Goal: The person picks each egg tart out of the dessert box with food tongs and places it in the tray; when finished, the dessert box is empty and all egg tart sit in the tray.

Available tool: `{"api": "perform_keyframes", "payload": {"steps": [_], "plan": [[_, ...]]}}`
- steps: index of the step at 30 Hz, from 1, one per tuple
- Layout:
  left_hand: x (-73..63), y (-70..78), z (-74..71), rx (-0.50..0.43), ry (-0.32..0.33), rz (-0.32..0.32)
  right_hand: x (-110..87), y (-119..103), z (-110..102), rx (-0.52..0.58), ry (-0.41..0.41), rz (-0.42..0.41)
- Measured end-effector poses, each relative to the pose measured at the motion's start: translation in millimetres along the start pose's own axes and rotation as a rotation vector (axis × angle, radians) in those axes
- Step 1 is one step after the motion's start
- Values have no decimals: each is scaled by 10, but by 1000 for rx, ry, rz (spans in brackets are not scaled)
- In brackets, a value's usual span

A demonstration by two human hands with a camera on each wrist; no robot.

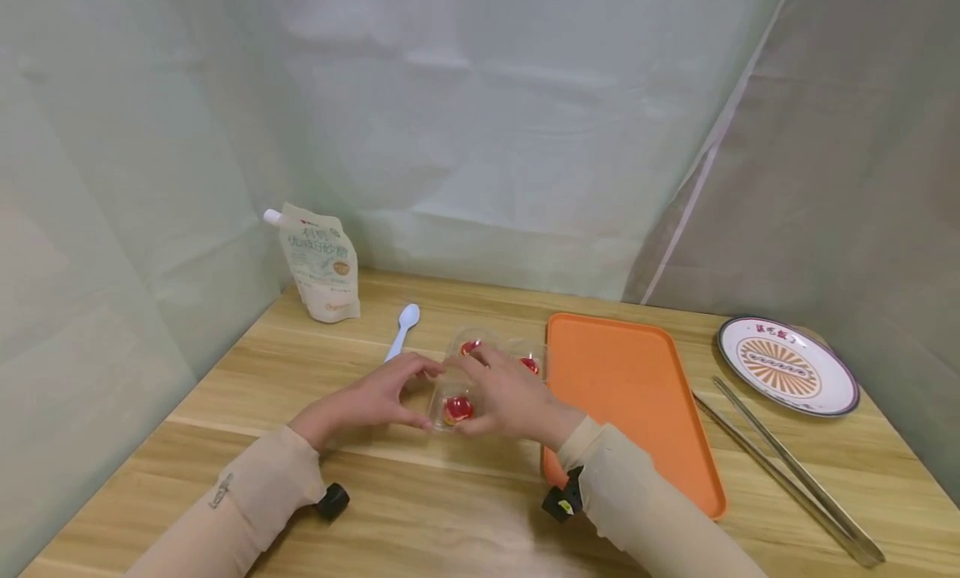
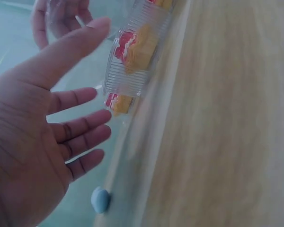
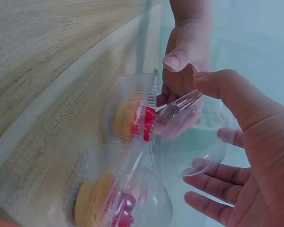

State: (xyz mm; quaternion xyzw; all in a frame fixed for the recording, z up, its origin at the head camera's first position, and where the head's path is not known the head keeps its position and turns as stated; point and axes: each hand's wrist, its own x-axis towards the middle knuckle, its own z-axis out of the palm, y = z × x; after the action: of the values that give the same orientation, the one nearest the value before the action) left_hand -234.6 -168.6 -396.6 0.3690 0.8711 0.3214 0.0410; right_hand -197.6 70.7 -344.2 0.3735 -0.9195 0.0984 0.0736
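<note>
In the head view, my right hand (image 1: 517, 395) reaches over a front clear plastic box (image 1: 437, 407) that holds a small cake with a red topping (image 1: 457, 409). In the right wrist view, its thumb and fingers hold a clear domed lid (image 3: 180, 151) across its rim. The lid is tilted up from the base, over the cake. My left hand (image 2: 33, 127) is just left of that box, fingers spread and thumb apart, with nothing in its grasp. Two more boxed cakes stand behind, one marked by its red topping (image 1: 529, 365); my right hand partly covers the other.
To the right lies an orange tray (image 1: 622, 386), then metal tongs (image 1: 795, 478) and a white patterned plate (image 1: 787, 366). A pale blue spoon (image 1: 405, 324) is at back left, near an upright spouted pouch (image 1: 322, 266). Fabric walls border the wooden table (image 1: 420, 511).
</note>
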Motion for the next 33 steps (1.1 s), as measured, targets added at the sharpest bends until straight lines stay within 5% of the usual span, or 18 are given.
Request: {"api": "perform_keyframes", "payload": {"steps": [7, 18, 25, 33], "plan": [[31, 118, -32, 16, 46, 19, -122, 26, -52, 44, 111, 8], [77, 350, 66, 103, 175, 222, -274, 18, -11, 162, 330, -53], [71, 499, 88, 114, 201, 200, -323, -28, 1, 240, 424, -52], [63, 557, 107, 93, 217, 177, -381, -38, 42, 413, 406, 17]]}}
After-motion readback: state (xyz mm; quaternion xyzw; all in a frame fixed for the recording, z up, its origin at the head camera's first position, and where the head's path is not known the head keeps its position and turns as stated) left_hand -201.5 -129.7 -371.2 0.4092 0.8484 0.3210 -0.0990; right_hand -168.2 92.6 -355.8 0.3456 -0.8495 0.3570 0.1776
